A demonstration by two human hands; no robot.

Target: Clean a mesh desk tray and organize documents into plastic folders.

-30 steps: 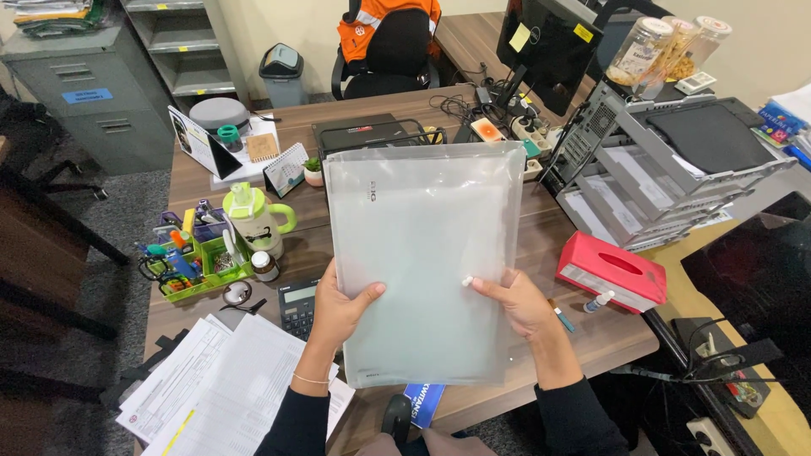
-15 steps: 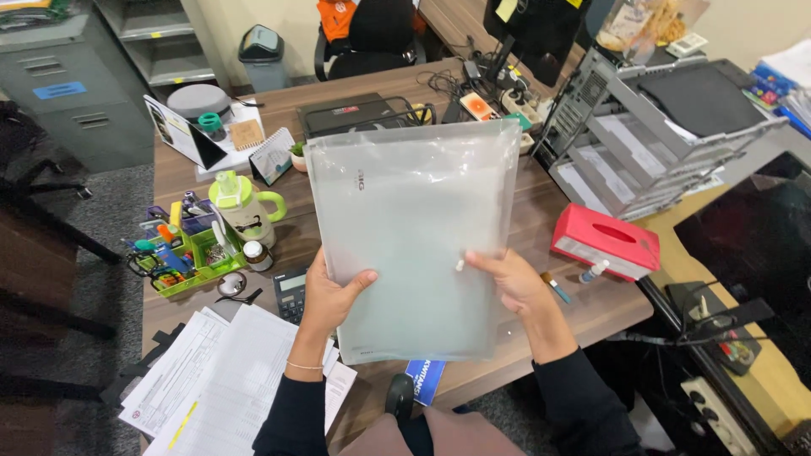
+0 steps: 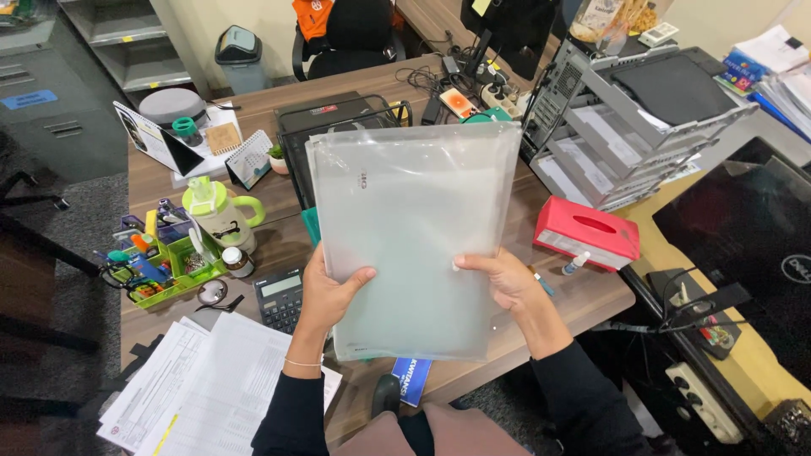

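Papers [image 3: 203,393] lie nearest, on the desk [image 3: 583,304] edge at my left. Above them, my left hand [image 3: 325,295] grips the lower left edge of a translucent plastic folder [image 3: 414,228], thumb on front, fingers behind. My right hand [image 3: 503,283] grips the lower right edge the same way. Folder is held upright over the desk, approx. centred, not touching it. Calculator [image 3: 277,297] sits just left of my left hand. Green organiser [image 3: 160,266] w/ pens and a green-lidded bottle [image 3: 218,215] stand further left. Red tissue box [image 3: 587,232] lies right of the folder. Beyond it: grey stacked paper trays [image 3: 625,127]. Behind the folder: black wire tray [image 3: 338,118].
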